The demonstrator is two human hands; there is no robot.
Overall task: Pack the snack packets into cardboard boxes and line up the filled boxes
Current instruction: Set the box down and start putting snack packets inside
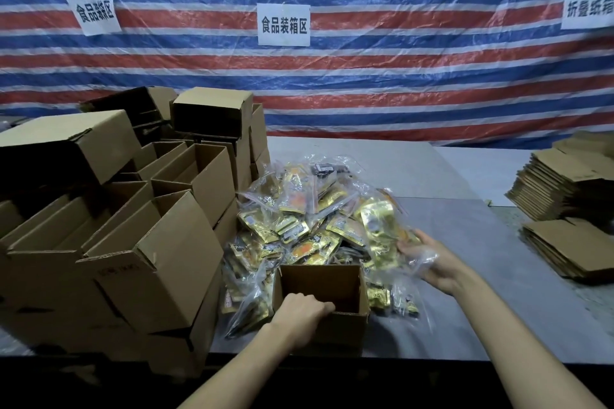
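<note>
An open cardboard box (pixel 332 329) stands at the near edge of the grey table (pixel 465 276), low in the centre of the view, its inside dark and its contents not discernible. The left hand (pixel 304 312) clasps the box's near rim, fingers curled over the edge into the opening. At 2 o'clock from the box the right hand (pixel 428 262) grasps a clear bag (pixel 382 232) of gold packets, thumb on top of the plastic. At 12 o'clock, touching the box's far wall, lies the heap of snack packets (pixel 305 219), gold and orange in clear bags; their print is too small to read. From 9 to 11 o'clock rise the assembled boxes (pixel 159 242), piled open with flaps up, one flap bearing faint print I cannot make out. At 2 to 3 o'clock, well apart, sit stacks of flat cartons (pixel 561 189). Behind hangs a red, blue and white striped tarp (pixel 398 76) with three paper signs: the middle sign (pixel 284 25) reads "食品装箱区", the left sign (pixel 94 10) begins "食品" and blurs after, and the right sign (pixel 588 7) shows "折叠纸箱", cut at the frame edge.
</note>
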